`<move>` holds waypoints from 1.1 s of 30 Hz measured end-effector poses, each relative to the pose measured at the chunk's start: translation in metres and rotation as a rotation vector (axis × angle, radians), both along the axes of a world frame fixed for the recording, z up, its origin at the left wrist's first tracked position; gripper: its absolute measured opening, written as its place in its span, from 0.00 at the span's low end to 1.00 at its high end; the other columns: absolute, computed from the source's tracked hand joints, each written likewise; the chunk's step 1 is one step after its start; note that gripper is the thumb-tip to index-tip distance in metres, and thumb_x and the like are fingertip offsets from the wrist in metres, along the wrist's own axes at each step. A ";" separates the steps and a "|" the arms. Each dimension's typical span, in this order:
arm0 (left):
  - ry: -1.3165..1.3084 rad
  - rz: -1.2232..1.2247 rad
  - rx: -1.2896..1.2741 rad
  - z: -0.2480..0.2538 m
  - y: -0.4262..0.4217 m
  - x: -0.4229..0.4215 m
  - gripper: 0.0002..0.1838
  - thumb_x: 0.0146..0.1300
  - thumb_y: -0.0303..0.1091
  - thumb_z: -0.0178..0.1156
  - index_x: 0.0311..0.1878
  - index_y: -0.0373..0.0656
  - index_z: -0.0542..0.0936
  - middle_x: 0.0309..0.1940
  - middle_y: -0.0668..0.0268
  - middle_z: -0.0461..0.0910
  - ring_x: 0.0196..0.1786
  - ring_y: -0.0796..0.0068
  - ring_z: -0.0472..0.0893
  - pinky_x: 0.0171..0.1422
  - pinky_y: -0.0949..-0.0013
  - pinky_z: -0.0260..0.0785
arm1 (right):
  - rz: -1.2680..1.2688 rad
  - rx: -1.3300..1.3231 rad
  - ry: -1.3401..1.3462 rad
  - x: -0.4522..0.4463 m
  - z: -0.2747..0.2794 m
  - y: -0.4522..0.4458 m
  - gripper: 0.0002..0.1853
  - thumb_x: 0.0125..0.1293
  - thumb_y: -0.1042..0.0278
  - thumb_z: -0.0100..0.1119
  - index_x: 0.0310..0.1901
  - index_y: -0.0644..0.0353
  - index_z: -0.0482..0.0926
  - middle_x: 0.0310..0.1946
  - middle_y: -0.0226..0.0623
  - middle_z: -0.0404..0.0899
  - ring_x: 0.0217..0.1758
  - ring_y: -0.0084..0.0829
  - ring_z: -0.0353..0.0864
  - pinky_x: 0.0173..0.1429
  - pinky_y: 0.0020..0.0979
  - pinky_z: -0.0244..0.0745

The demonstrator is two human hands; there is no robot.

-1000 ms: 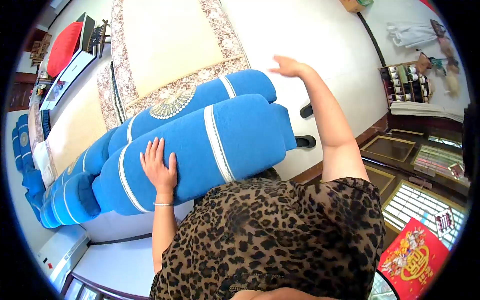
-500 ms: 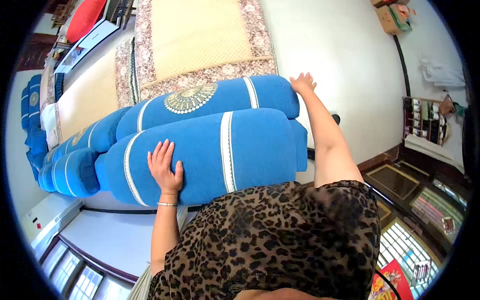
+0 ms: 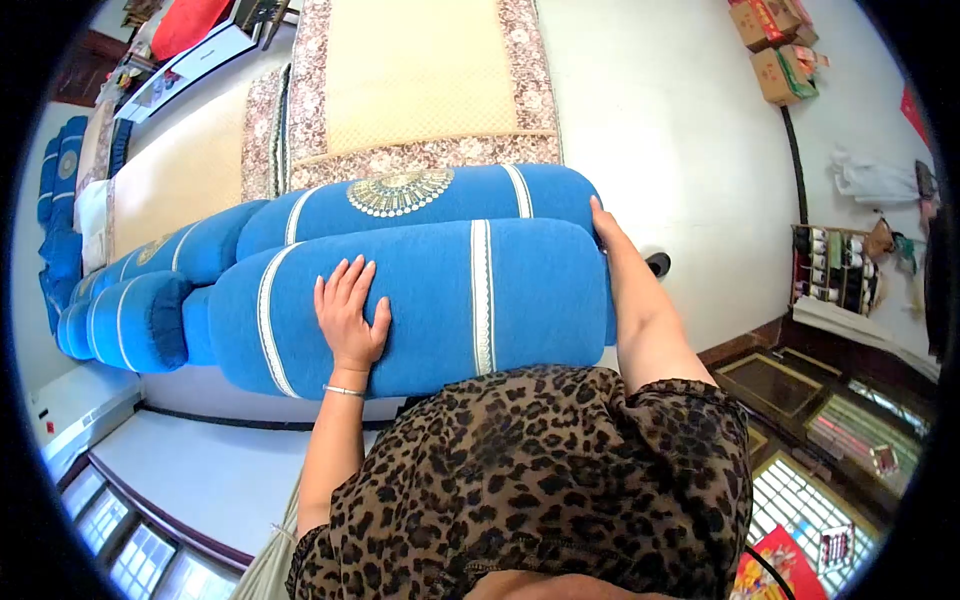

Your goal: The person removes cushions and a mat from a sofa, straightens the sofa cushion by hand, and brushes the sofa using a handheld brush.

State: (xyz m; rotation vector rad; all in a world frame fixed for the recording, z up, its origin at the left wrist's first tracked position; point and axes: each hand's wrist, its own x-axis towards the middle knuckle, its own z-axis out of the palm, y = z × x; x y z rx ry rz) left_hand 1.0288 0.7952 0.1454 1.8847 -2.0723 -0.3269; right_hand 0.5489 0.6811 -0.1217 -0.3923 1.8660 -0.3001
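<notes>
A long blue sofa cushion (image 3: 425, 290) with white trim bands lies right in front of me. Behind it rests another blue cushion (image 3: 462, 198) bearing a round gold pattern. My left hand (image 3: 350, 315) is flat on the front cushion, fingers stretched and spread, just right of its left trim band. At the right end of the cushions, my right hand (image 3: 608, 226) lies against the side of the back one. One finger shows stretched out along it; the other fingers are partly hidden.
More blue cushions (image 3: 140, 320) continue along the sofa to the left. Beyond the backrest is a beige mat with a floral border (image 3: 420, 85). Cardboard boxes (image 3: 775, 75) and a rack of spools (image 3: 835, 268) stand on the right. A dark round object (image 3: 657, 265) sits near my right forearm.
My right hand has come down from the back cushion's top corner to its end side. The left hand stays flat on the front cushion. My view has shifted slightly.
</notes>
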 end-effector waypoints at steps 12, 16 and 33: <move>-0.038 -0.010 -0.032 -0.007 -0.002 -0.001 0.24 0.57 0.41 0.57 0.58 0.48 0.78 0.61 0.64 0.75 0.67 0.61 0.69 0.75 0.49 0.47 | 0.569 -0.166 0.415 0.002 0.026 0.028 0.45 0.60 0.45 0.58 0.70 0.70 0.54 0.63 0.61 0.67 0.67 0.51 0.69 0.69 0.39 0.65; -0.091 0.089 0.015 -0.010 -0.004 -0.014 0.23 0.61 0.45 0.58 0.58 0.48 0.78 0.61 0.64 0.75 0.67 0.60 0.68 0.74 0.47 0.47 | 0.483 -0.163 0.351 0.013 0.052 0.028 0.49 0.58 0.43 0.60 0.71 0.70 0.53 0.64 0.61 0.66 0.68 0.50 0.67 0.70 0.38 0.64; -0.284 0.242 0.057 -0.030 -0.032 -0.222 0.18 0.65 0.44 0.55 0.55 0.51 0.80 0.60 0.68 0.77 0.66 0.64 0.70 0.75 0.51 0.49 | 1.011 -0.130 0.151 -0.307 0.041 0.133 0.28 0.64 0.45 0.56 0.55 0.63 0.78 0.47 0.50 0.82 0.52 0.45 0.81 0.56 0.39 0.74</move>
